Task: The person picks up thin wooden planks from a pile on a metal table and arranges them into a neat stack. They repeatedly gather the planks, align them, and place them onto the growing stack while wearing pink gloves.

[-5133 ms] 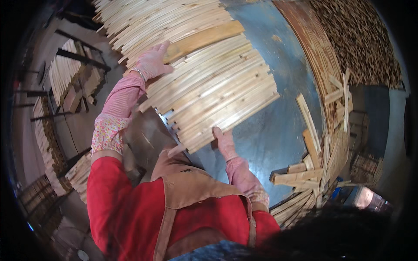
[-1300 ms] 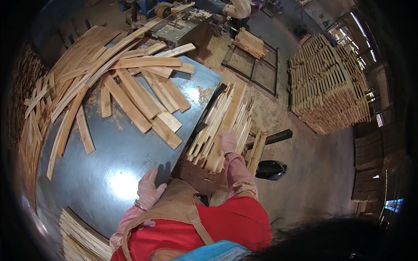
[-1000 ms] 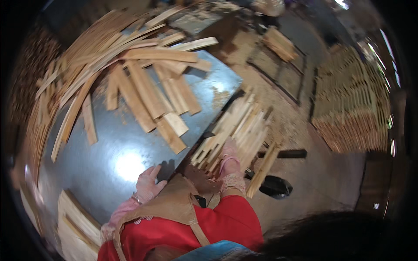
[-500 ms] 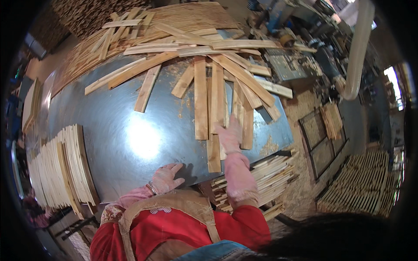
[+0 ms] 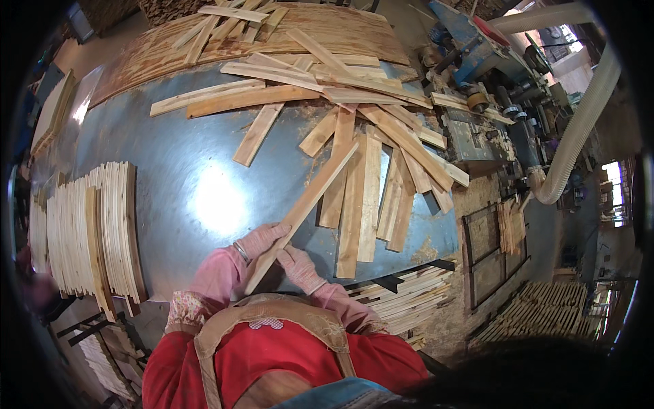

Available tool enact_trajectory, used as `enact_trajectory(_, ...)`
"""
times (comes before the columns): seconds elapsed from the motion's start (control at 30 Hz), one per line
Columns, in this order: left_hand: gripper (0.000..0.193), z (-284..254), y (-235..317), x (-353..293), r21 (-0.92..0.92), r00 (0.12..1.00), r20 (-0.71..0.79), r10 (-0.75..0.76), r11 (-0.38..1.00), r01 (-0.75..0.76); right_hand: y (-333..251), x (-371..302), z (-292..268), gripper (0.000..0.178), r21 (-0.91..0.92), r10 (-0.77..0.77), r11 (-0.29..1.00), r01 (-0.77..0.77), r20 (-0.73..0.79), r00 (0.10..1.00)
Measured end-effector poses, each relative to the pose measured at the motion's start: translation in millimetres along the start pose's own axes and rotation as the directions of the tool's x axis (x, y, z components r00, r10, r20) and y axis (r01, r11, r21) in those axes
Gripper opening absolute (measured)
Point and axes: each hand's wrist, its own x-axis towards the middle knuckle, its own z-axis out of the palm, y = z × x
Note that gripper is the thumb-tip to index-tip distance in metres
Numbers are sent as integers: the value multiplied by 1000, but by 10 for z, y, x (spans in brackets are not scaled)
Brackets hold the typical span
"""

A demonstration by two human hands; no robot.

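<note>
A long wooden slat (image 5: 310,204) slants up from the table's near edge, its far end over the loose pile. My left hand (image 5: 264,240), in a pinkish glove, is closed on the slat's left side near its lower end. From the right, my right hand (image 5: 301,269), gloved alike, grips the same slat a little lower. Its fingers are partly hidden behind the wood. Several loose slats (image 5: 368,198) lie fanned out on the grey metal table (image 5: 170,245) just beyond my hands.
A neat row of slats (image 5: 102,232) stands at the table's left. Plywood (image 5: 327,31) with more slats covers the far side. Stacked slats (image 5: 402,300) lie below the right edge. Machinery (image 5: 477,61) and a ribbed hose (image 5: 582,129) are at the far right.
My right hand has drawn back from the pile toward my body, and a slat now lies between both hands. My left hand has closed on it. The view has shifted slightly.
</note>
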Motion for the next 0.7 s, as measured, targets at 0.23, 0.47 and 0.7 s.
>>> enact_trajectory(0.23,50,-514,-264,-755,250,880,-452,144,968,-29,379,1368,-980,95,-594,-115,703,-391,-638,761)
enact_trajectory(0.47,35,-1765,-1089,-2028,551,300,-832,466,633,544,-103,1626,-1122,80,-356,175,796,-490,-639,749)
enact_trajectory(0.7,72,-2882,-1834,-2700,673,-12,-565,825,468,573,-490,810,612,46,962,142,267,-51,13,990)
